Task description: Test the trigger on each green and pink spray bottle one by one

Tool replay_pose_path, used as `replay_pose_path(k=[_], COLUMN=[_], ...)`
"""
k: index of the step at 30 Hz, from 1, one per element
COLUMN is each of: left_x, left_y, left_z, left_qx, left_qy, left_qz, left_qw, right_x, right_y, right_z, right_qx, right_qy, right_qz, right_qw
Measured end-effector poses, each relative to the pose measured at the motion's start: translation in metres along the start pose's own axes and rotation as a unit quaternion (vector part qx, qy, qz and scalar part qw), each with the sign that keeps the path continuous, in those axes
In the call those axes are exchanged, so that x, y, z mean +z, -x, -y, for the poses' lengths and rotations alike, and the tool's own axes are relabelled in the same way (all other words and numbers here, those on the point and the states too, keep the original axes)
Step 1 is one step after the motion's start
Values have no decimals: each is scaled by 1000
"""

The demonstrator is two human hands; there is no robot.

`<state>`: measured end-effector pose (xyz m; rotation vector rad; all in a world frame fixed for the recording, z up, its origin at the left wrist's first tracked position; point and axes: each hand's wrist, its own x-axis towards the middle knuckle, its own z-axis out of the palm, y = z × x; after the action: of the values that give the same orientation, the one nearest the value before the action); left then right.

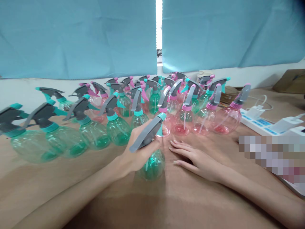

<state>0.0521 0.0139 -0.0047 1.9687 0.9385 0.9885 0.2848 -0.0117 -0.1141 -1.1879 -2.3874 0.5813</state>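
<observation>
Blue curtains (78, 38) hang behind the table (190, 203), and here at its near middle is the green spray bottle (154, 167)! My left hand (134, 160) grasps it around the neck, probably to steady that top-heavy shape. My right hand (197, 157) lies flat, palm down, holding nothing. Beyond, green bottles (95, 135) left and pink bottles (225, 122) right block the far side; a power strip (262, 122) sits right.

No lettering or numbers can be read.
</observation>
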Motion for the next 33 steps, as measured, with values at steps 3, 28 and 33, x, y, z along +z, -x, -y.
replay_pose_path(k=[3,28,33], left_x=[1,4,5], left_y=[-1,-1,-1], left_z=[-1,-1,-3], left_qx=[-8,11,5], left_qy=[21,-37,-28], left_qz=[10,-11,-3], left_qw=[1000,999,1000], right_x=[-1,0,-1], right_y=[0,0,0], right_z=[1,2,2], right_qx=[2,6,9], right_qy=[2,-2,4], right_qz=[0,-3,6], right_qw=[1000,1000,1000])
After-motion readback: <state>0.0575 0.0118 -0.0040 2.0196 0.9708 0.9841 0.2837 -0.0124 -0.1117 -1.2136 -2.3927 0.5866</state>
